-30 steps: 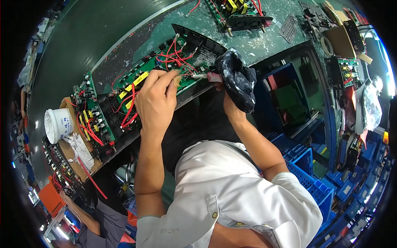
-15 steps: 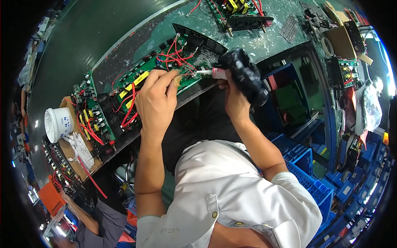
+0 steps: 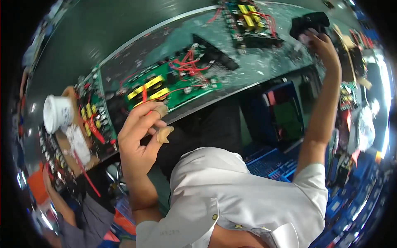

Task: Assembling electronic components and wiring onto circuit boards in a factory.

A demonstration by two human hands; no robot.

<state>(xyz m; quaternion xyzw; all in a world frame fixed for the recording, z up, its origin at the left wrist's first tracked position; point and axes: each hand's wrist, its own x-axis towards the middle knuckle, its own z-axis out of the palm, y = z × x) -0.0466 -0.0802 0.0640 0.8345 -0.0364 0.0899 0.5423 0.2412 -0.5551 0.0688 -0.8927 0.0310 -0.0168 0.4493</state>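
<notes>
My left hand [image 3: 142, 134] hovers just off the near edge of the bench, beside a green circuit board [image 3: 182, 93]. Its fingers are apart and hold nothing; tan finger cots [image 3: 164, 134] cover the thumb and a fingertip. Yellow-wrapped parts and a tangle of red wires [image 3: 191, 62] sit on that board, with a black plate [image 3: 217, 56] at its right end. Far to the right, my right hand [image 3: 320, 41] is closed round a nozzled tube wrapped in black [image 3: 308, 25]. The nozzle is hidden now, and motion blurs the grip.
A second board with yellow parts [image 3: 250, 20] lies at the back. On the left stand another board [image 3: 97, 111] and a white tub [image 3: 58, 113]. Blue crates [image 3: 269, 163] are below the bench's right side. A co-worker's arm [image 3: 60, 200] shows at lower left.
My right hand has swung away from the board to the far right with the tube. My left hand has drawn back off the board toward me, its fingers parting.
</notes>
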